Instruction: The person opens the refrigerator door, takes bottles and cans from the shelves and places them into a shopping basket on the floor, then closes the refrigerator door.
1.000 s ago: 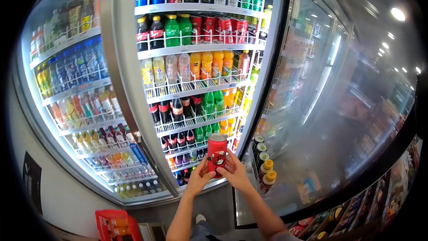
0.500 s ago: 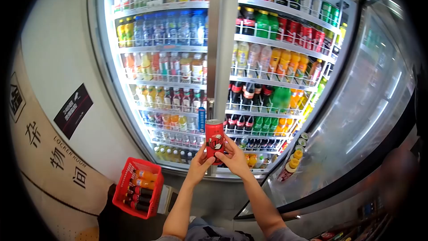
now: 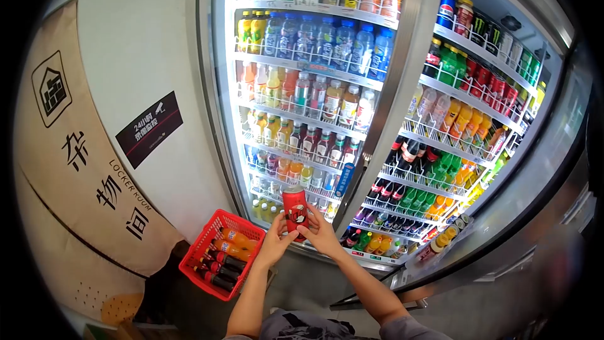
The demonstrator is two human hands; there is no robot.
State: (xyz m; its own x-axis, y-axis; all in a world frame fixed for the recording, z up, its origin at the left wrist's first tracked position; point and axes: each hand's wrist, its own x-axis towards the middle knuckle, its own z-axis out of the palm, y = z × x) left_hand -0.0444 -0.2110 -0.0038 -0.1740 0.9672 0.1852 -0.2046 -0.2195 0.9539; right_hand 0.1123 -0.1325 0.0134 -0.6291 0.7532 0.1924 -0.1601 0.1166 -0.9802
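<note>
A red drink can [image 3: 294, 208] with a black and white print stands upright between both my hands, in front of the drinks fridge. My left hand [image 3: 277, 237] wraps its lower left side, thumb across the front. On the other side my right hand [image 3: 319, 235] grips the lower right, its thumb also on the front. Below and to the left, a red plastic basket [image 3: 187, 266] holds orange soda bottles [image 3: 234, 243] and dark cola bottles [image 3: 221, 269], lying on their sides.
Shelves of bottles [image 3: 308, 41] fill the left fridge section. The right section holds cans [image 3: 487, 85] and bottles, its glass door [image 3: 535, 214] swung open to the right. A beige curtain [image 3: 69, 170] and a dark wall sign [image 3: 149, 130] are at left.
My view has turned left, so the fridge has shifted right and the basket looks nearer the middle. Both hands still hold the can, now slightly lower in view.
</note>
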